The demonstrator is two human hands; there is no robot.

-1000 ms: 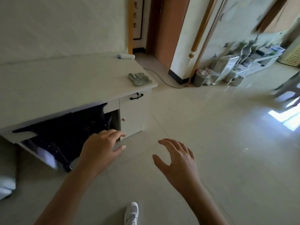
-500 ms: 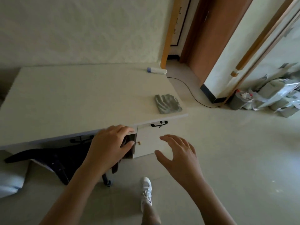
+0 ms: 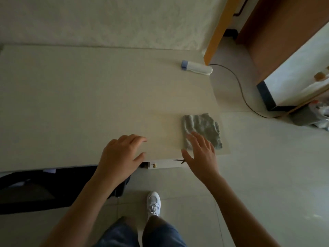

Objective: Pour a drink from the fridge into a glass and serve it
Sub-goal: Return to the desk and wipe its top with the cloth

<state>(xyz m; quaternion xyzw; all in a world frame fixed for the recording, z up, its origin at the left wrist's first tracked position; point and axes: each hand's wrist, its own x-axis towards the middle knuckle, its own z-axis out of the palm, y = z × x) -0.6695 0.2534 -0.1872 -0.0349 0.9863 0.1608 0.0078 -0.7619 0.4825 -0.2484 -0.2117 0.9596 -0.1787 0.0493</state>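
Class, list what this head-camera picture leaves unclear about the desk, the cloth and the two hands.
- Grey cloth: its near corner is covered by the right hand; whether the fingers touch it cannot be told.
- Drawer handle: mostly hidden behind that hand.
- Space under the desk: dark, and partly blocked by the left hand.
- White bottle: label too small to read.
- Fridge, drink and glass: none in view.

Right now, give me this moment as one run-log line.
left hand: open, empty, over desk edge | right hand: open, fingertips over grey cloth | white bottle: lying at far corner | glass, fridge: not visible
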